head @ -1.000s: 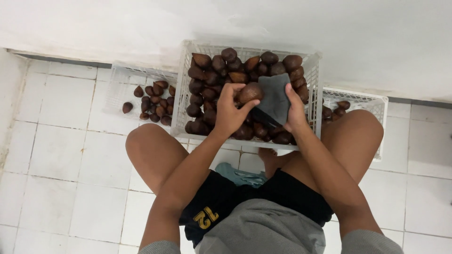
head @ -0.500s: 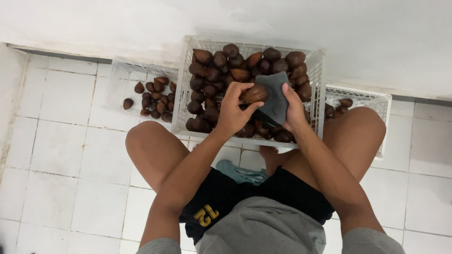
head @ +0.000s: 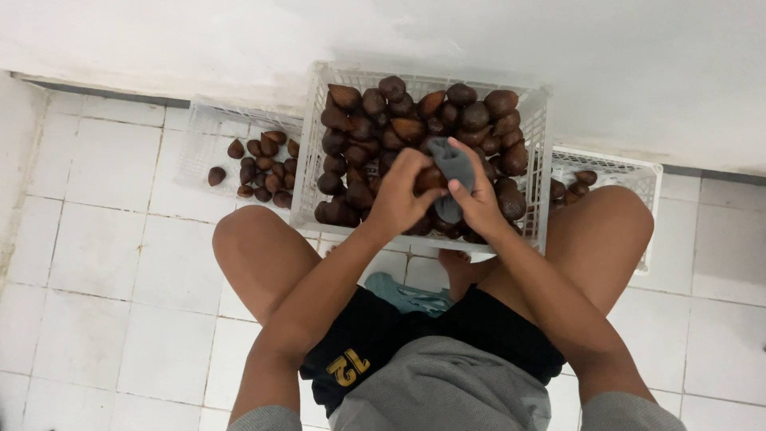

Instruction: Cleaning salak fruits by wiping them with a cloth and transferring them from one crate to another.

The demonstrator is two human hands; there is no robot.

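Observation:
Over the middle white crate [head: 306,183], heaped with brown scaly fruits, my left hand [head: 399,199] grips one brown fruit [head: 431,178]. My right hand [head: 476,201] presses a grey cloth [head: 453,164] around that same fruit. The two hands meet above the crate's near half. Most of the held fruit is hidden by fingers and cloth.
A low white crate [head: 199,140] at the left holds several smaller brown fruits [head: 259,169]. Another white crate [head: 638,172] at the right holds a few fruits. My bare knees flank the middle crate. White floor tiles lie around, and a white wall rises behind.
My right hand has moved left and wrapped the grey cloth over the fruit, which my left hand lowered slightly toward the pile. The cloth was spread flat beside the fruit before.

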